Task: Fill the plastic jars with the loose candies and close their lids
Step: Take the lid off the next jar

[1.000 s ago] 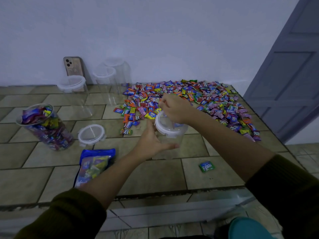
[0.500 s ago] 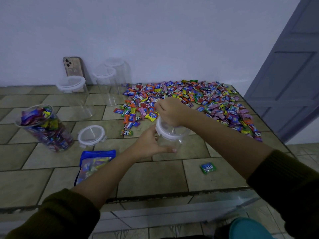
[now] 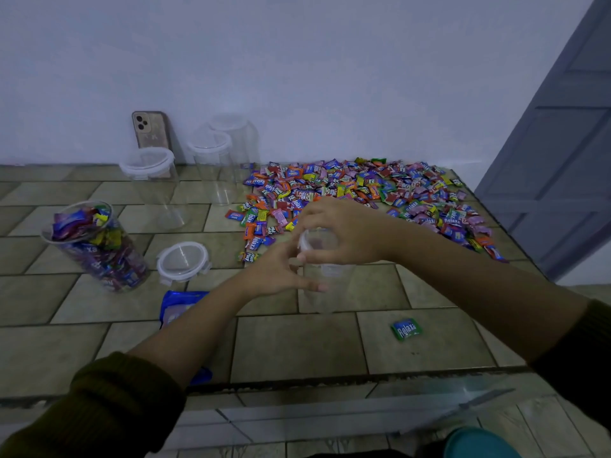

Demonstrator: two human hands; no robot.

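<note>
Right hand (image 3: 344,236) atop jar (image 3: 332,276), left hand (image 3: 274,276) seemingly gripping.

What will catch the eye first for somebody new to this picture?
A big heap of colourful candies covers the far right of the tiles. In the middle, the left hand holds a clear jar and the right hand grips its lid. At left stands a full, lidless jar.
</note>
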